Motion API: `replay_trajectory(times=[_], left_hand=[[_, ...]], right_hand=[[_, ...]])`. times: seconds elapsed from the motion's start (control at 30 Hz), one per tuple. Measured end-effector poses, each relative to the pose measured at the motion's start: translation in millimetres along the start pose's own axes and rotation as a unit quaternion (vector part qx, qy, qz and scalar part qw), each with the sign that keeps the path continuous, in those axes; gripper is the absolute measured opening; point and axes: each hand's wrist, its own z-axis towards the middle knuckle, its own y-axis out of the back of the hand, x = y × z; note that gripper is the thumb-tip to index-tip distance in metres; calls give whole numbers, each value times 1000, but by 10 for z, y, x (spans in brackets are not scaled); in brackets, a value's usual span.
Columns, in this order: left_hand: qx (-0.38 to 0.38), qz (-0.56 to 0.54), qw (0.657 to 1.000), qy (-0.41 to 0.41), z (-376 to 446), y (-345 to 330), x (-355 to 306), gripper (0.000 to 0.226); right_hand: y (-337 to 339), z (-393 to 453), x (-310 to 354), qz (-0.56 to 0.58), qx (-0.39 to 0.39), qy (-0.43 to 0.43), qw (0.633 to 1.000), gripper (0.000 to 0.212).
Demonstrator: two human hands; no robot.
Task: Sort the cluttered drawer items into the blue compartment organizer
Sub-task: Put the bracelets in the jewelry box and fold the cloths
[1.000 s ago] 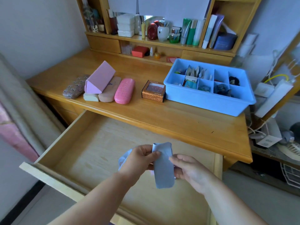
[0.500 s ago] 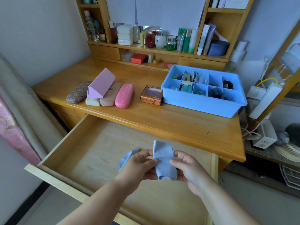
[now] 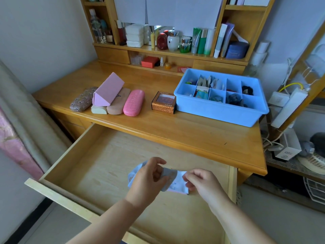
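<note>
Over the open drawer [image 3: 109, 166], at six o'clock from the blue organizer [image 3: 219, 113], left hand [image 3: 149, 180] and right hand [image 3: 202, 182] pinch a pale blue cloth [image 3: 173, 182], seemingly light, limp, best held by its edges.

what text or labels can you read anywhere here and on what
Nothing reads clearly.
Brown box on the desk: print along its top edge, too blurred.
White box on the right shelf: a small logo, too small.
Light blue cloth held in both hands: faint marks, unreadable.
Packets in the blue organizer: print too small.
</note>
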Motion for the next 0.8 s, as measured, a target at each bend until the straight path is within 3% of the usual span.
replay_trajectory(times=[0.1, 0.2, 0.27, 0.37, 0.43, 0.53, 0.67, 0.8], left_hand=[[0, 61, 993, -98, -75, -91, 47, 24], [92, 64, 987, -113, -146, -157, 80, 23], [80, 26, 994, -72, -146, -142, 104, 25], [-21, 2, 1000, -12, -47, -91, 227, 31], [24, -35, 995, 87, 8, -61, 302, 36], [113, -150, 957, 221, 53, -7, 430, 39], [124, -13, 973, 197, 174, 143, 607, 37], [155, 134, 966, 159, 300, 163, 748, 41]], right_hand=[[-91, -36, -28, 118, 97, -79, 985, 25], [-134, -29, -70, 139, 114, -129, 975, 21], [-141, -2, -103, 149, 86, -144, 974, 11], [-164, 24, -155, 149, 71, -140, 976, 9], [-225, 41, -191, 139, 86, -129, 978, 10], [-366, 81, -241, 149, 97, -132, 975, 13], [-578, 190, -386, 90, 101, -152, 979, 8], [-753, 277, -596, -112, 78, -101, 985, 29]])
